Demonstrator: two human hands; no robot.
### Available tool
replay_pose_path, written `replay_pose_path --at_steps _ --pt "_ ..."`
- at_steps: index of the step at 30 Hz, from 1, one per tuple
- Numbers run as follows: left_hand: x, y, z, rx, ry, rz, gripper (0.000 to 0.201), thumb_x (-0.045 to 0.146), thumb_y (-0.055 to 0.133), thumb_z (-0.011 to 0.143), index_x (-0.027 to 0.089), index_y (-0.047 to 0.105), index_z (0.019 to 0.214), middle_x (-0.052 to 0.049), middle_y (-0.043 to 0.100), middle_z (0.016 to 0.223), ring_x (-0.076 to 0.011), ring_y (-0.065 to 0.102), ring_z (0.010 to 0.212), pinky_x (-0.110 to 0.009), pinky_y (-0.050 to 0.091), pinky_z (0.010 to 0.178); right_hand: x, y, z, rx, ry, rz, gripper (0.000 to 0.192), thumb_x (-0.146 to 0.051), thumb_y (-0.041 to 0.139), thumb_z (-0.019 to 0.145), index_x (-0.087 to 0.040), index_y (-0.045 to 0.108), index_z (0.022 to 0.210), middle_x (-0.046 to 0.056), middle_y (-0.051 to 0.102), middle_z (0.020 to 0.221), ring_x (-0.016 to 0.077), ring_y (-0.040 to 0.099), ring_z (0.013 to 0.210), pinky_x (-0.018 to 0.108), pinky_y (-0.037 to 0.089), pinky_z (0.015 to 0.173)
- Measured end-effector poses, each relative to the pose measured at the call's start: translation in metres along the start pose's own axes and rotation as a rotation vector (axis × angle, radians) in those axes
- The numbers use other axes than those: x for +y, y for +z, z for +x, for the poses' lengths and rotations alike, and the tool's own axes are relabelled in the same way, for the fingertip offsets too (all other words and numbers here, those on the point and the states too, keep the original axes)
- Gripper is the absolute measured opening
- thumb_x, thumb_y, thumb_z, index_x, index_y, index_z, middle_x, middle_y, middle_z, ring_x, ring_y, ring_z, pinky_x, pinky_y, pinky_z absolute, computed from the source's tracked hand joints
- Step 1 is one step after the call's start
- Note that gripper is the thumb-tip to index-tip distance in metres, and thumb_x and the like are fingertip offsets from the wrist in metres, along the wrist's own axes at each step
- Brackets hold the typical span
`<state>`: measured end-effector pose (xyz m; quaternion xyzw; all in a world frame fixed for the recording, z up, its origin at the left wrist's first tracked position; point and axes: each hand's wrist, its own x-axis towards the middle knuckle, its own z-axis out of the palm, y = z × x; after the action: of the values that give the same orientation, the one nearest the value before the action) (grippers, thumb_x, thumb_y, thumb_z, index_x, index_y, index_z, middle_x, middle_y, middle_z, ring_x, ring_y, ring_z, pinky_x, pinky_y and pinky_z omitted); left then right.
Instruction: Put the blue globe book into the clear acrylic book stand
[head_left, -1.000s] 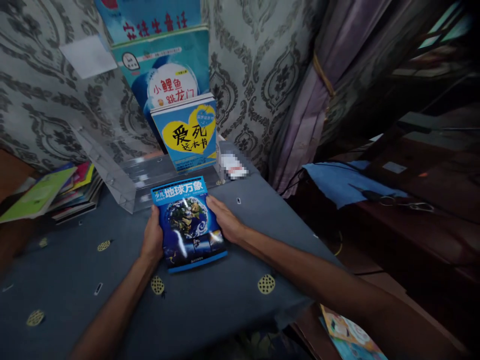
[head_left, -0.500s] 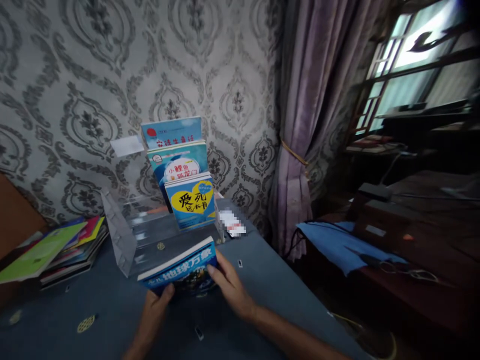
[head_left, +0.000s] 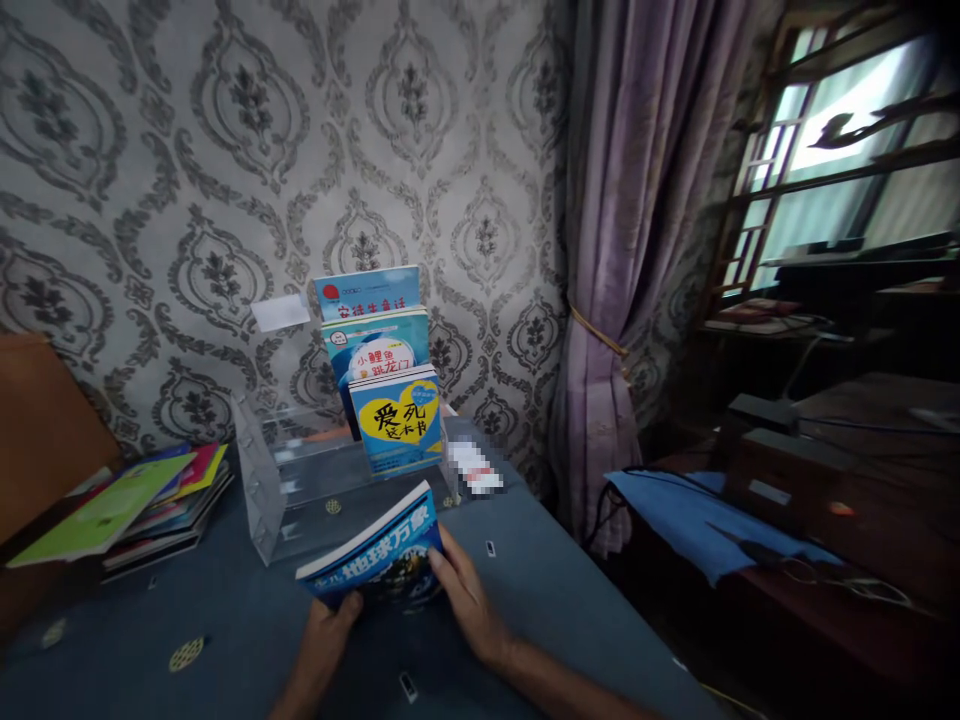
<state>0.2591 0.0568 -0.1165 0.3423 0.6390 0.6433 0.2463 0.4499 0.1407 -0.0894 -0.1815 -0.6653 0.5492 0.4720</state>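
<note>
Patterned wallpaper backs a blue table (head_left: 187, 600). Both hands grip a tilted book (head_left: 373, 555) near the clear rack (head_left: 300, 480): left hand (head_left: 330, 625) clamped underneath, right hand (head_left: 466, 600) at its right edge. Keeping it level should help it slot cleanly.

A clear stand (head_left: 277, 500) on the blue tabletop (head_left: 225, 620) holds three upright books (head_left: 379, 380). A book pile (head_left: 139, 505) lies left; a purple curtain (head_left: 622, 250) hangs right.

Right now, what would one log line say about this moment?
left hand: holds blue book | right hand: holds it too | book: tilted, before clear stand
</note>
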Motion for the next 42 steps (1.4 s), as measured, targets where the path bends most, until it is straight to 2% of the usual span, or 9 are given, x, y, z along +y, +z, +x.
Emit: replay_pose_path --at_steps 3,7,12,16,21,26,34,39,42 --pt "-0.003 -0.001 0.000 0.017 -0.021 -0.018 0.088 0.080 0.078 0.043 0.022 0.073 0.109 -0.012 0.078 0.097 -0.0438 0.058 0.128 -0.053 0.034 0.119 -0.001 0.000 0.000 0.005 0.012 0.000 0.055 -0.065 0.049 0.095 -0.029 0.067 0.132 0.007 0.070 0.130 0.0276 0.061 0.126 0.043 0.047 0.110" --pt "-0.011 -0.003 0.001 -0.003 -0.001 -0.038 0.083 0.079 0.077 0.050 0.021 0.073 0.109 -0.012 0.077 0.100 -0.0414 0.057 0.130 -0.051 0.033 0.120 -0.003 0.000 0.000 -0.002 0.007 0.005 0.053 -0.064 0.048 0.096 -0.031 0.066 0.133 0.006 0.069 0.131 0.0278 0.057 0.132 0.044 0.047 0.110" --pt "-0.014 -0.001 0.002 -0.022 -0.012 -0.071 0.081 0.074 0.079 0.050 0.020 0.073 0.109 -0.011 0.078 0.096 -0.0410 0.060 0.126 -0.051 0.037 0.117 -0.004 0.001 0.000 -0.003 0.010 0.005 0.052 -0.063 0.050 0.096 -0.031 0.066 0.134 0.006 0.070 0.129 0.0280 0.058 0.131 0.044 0.047 0.111" --pt "-0.001 0.003 -0.002 -0.025 -0.035 -0.094 0.080 0.071 0.080 0.044 0.022 0.073 0.106 -0.011 0.078 0.095 -0.0434 0.062 0.121 -0.054 0.043 0.111 -0.002 0.001 0.000 0.003 0.032 -0.001 0.055 -0.067 0.050 0.093 -0.030 0.068 0.130 0.006 0.071 0.127 0.0285 0.061 0.126 0.044 0.047 0.110" --pt "0.017 0.002 -0.010 -0.022 -0.039 -0.105 0.070 0.057 0.083 0.045 0.022 0.074 0.105 -0.010 0.077 0.091 -0.0424 0.062 0.121 -0.052 0.047 0.108 0.000 0.002 -0.001 -0.014 0.069 -0.007 0.059 -0.070 0.049 0.093 -0.029 0.067 0.130 0.006 0.069 0.130 0.0293 0.060 0.127 0.045 0.044 0.112" --pt "0.019 0.001 -0.013 -0.061 -0.059 -0.139 0.068 0.051 0.083 0.048 0.022 0.075 0.108 -0.008 0.077 0.084 -0.0399 0.065 0.116 -0.050 0.048 0.107 0.001 0.002 -0.003 -0.015 0.085 -0.032 0.059 -0.071 0.049 0.092 -0.032 0.066 0.132 0.005 0.071 0.126 0.0298 0.059 0.127 0.046 0.045 0.112" --pt "0.021 0.003 -0.013 -0.101 -0.029 -0.188 0.071 0.054 0.087 0.048 0.022 0.074 0.111 -0.010 0.078 0.097 -0.0398 0.065 0.117 -0.050 0.049 0.105 0.015 -0.002 -0.004 0.013 0.109 -0.066 0.063 -0.074 0.050 0.090 -0.029 0.067 0.132 0.008 0.068 0.132 0.0303 0.057 0.131 0.048 0.039 0.117" --pt "0.032 -0.003 -0.009 -0.176 0.005 -0.183 0.068 0.053 0.087 0.055 0.021 0.072 0.112 -0.010 0.078 0.102 -0.0359 0.067 0.116 -0.048 0.046 0.110 0.017 -0.006 -0.004 -0.013 0.117 -0.118 0.059 -0.069 0.050 0.092 -0.027 0.065 0.131 0.007 0.068 0.132 0.0291 0.054 0.132 0.047 0.035 0.118" --pt "0.048 -0.015 0.000 -0.301 -0.057 -0.127 0.060 0.045 0.091 0.054 0.021 0.074 0.107 -0.009 0.079 0.101 -0.0338 0.070 0.107 -0.048 0.051 0.104 0.011 -0.009 -0.001 -0.039 0.081 -0.213 0.049 -0.059 0.050 0.095 -0.026 0.066 0.128 0.008 0.070 0.125 0.0292 0.060 0.121 0.046 0.043 0.110"
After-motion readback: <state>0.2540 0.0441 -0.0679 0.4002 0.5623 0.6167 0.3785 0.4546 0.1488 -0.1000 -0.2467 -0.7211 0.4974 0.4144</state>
